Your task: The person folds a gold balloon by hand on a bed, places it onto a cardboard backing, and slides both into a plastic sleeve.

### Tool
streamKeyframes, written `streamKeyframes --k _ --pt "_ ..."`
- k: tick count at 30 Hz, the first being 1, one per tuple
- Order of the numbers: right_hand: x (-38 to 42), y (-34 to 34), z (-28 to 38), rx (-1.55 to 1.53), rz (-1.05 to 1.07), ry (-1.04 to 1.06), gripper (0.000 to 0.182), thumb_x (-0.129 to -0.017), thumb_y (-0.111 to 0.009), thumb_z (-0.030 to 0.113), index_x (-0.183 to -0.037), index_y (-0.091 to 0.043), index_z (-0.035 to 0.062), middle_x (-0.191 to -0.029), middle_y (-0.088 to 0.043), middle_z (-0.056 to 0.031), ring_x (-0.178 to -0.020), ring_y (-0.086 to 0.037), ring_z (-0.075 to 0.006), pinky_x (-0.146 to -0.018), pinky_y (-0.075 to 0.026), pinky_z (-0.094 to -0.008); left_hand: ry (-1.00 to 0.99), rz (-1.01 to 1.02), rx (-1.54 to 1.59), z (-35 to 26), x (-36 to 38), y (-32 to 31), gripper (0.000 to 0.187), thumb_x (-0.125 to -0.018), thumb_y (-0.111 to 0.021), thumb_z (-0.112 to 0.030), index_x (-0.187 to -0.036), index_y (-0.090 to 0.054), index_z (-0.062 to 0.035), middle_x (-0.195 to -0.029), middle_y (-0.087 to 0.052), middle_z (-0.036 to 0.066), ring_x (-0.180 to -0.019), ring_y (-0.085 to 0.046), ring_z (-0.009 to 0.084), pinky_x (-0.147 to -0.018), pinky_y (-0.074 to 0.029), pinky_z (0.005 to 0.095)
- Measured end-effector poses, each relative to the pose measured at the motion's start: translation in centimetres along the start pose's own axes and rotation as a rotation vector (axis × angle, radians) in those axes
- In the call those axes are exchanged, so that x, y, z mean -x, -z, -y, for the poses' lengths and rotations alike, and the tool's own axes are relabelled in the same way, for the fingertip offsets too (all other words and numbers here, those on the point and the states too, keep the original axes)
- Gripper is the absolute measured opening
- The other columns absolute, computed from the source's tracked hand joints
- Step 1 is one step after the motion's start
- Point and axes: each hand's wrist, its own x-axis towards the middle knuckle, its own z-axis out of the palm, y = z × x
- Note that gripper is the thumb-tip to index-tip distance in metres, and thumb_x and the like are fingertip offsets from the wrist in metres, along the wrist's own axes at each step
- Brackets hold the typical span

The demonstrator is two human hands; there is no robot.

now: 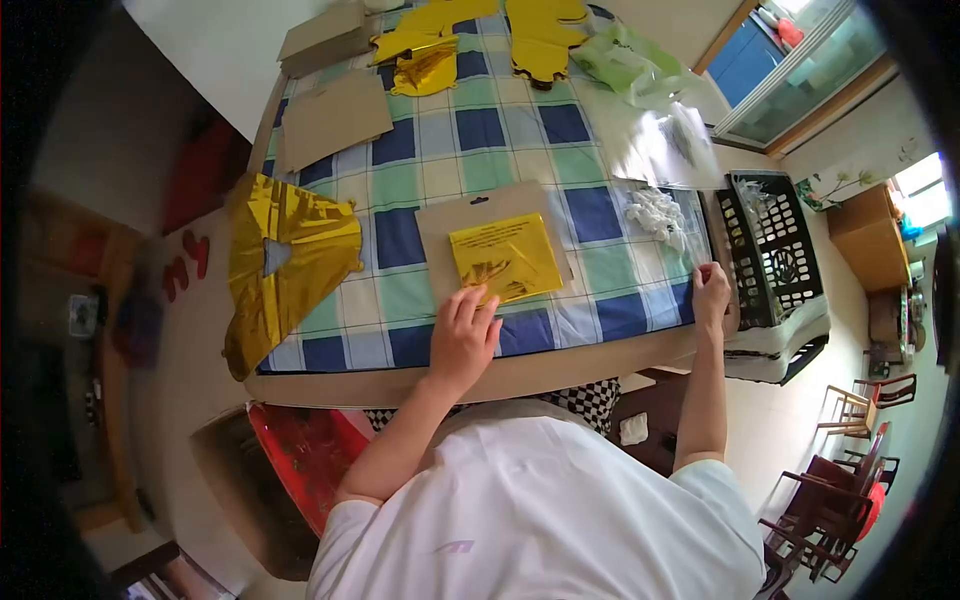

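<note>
My left hand (464, 335) lies with fingers stretched over the lower edge of a folded gold foil balloon (515, 255). The folded foil rests on a brown cardboard sheet (436, 225) with a hanging slot at its top. At the table's right edge my right hand (711, 292) is closed, its fingertips pinched together; what they hold, if anything, I cannot make out. Just beyond it are a bunch of white string or ribbon (657, 216) and some clear plastic. An unfolded gold foil balloon (300, 245) hangs over the table's left edge.
A checked cloth (480, 133) covers the table. Farther back lie cardboard sheets (335, 117), more gold foil balloons (540, 45), a green plastic bag (630, 62) and clear plastic sleeves (668, 145). A black crate (780, 245) stands against the right side.
</note>
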Motion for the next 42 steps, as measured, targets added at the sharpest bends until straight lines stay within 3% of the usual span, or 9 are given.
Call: streamKeyframes --k 5,8,11,14,17,20,27,36,42 --pt "2.8 3.2 3.5 -0.201 -0.129 -0.056 0.007 -0.084 -0.064 0.006 -0.085 -0.062 -0.0003 -0.078 -0.062 -0.0123 -0.071 -0.062 -0.023 -0.063 -0.048 -0.033 -0.014 -0.004 0.009 0.3 0.5 -0.4 0.036 -0.078 -0.068 -0.01 -0.112 -0.06 -0.0053 -0.121 -0.053 0.012 -0.115 -0.048 0.0297 -0.1 -0.04 0.0439" --pt "7.3 2.8 8.0 -0.401 0.208 0.263 0.012 -0.079 -0.061 -0.006 -0.087 -0.065 0.0018 -0.08 -0.061 -0.0101 -0.067 -0.061 -0.0193 -0.062 -0.048 -0.0285 -0.008 -0.001 0.011 0.2 0.6 -0.3 0.036 -0.078 -0.068 -0.009 -0.113 -0.059 -0.0054 -0.121 -0.053 0.012 -0.115 -0.048 0.0302 -0.1 -0.04 0.0442" --pt "9.5 2.8 12.7 -0.376 0.485 0.23 0.006 -0.08 -0.066 0.003 -0.085 -0.063 0.0026 -0.082 -0.061 -0.0118 -0.07 -0.063 -0.027 -0.063 -0.049 -0.0344 -0.013 0.004 0.019 0.2 0.5 -0.3 0.036 -0.078 -0.068 -0.009 -0.113 -0.06 -0.0066 -0.121 -0.053 0.012 -0.115 -0.048 0.0307 -0.099 -0.04 0.0445" --pt "9.1 2.4 13.6 -0.332 0.434 0.203 0.008 -0.081 -0.067 0.008 -0.083 -0.062 0.0024 -0.082 -0.06 -0.0128 -0.073 -0.062 -0.0302 -0.064 -0.049 -0.0369 -0.027 -0.001 0.013 0.2 0.5 -0.2 0.034 -0.078 -0.068 -0.009 -0.112 -0.061 -0.0087 -0.121 -0.053 0.012 -0.115 -0.048 0.0309 -0.099 -0.041 0.0445" --pt "9.1 1.6 14.2 -0.333 0.404 0.21 0.011 -0.081 -0.068 0.008 -0.085 -0.062 -0.0001 -0.078 -0.061 -0.0125 -0.069 -0.063 -0.0254 -0.063 -0.049 -0.0323 -0.041 -0.016 0.004 0.4 0.6 -0.3 0.033 -0.078 -0.067 -0.009 -0.111 -0.062 -0.0105 -0.121 -0.053 0.012 -0.116 -0.048 0.0308 -0.098 -0.041 0.0443" --pt "9.4 1.4 16.3 -0.43 0.362 0.158 0.007 -0.082 -0.064 0.006 -0.086 -0.061 0.0019 -0.081 -0.061 -0.0143 -0.074 -0.061 -0.0316 -0.066 -0.048 -0.0367 -0.041 -0.021 0.008 0.4 0.6 -0.5 0.033 -0.079 -0.067 -0.009 -0.111 -0.063 -0.0109 -0.121 -0.053 0.012 -0.116 -0.048 0.0308 -0.098 -0.04 0.0444" --pt "9.9 2.5 15.2 -0.336 0.513 0.143 0.008 -0.081 -0.064 0.006 -0.085 -0.06 0.0008 -0.082 -0.061 -0.0153 -0.074 -0.061 -0.0324 -0.066 -0.048 -0.0376 -0.021 -0.005 -0.003 0.4 0.8 -0.3 0.035 -0.08 -0.066 -0.01 -0.115 -0.062 -0.0129 -0.125 -0.053 0.011 -0.118 -0.048 0.0299 -0.099 -0.04 0.0423" --pt "9.5 1.7 15.2 -0.376 0.448 0.143 0.007 -0.081 -0.063 0.007 -0.083 -0.06 0.0011 -0.081 -0.061 -0.0156 -0.075 -0.061 -0.0354 -0.066 -0.049 -0.0394 -0.024 0.003 0.009 0.5 0.8 -0.3 0.036 -0.08 -0.067 -0.01 -0.115 -0.062 -0.0116 -0.124 -0.052 0.012 -0.118 -0.047 0.0318 -0.1 -0.039 0.0438" --pt "9.3 0.8 16.3 -0.369 0.414 0.136 0.009 -0.083 -0.063 0.006 -0.09 -0.06 0.0017 -0.081 -0.064 -0.0145 -0.074 -0.063 -0.0299 -0.066 -0.049 -0.0365 -0.032 0.004 -0.003 0.4 0.8 -0.3 0.037 -0.079 -0.067 -0.01 -0.115 -0.061 -0.0113 -0.125 -0.051 0.013 -0.119 -0.047 0.0318 -0.101 -0.039 0.0437"
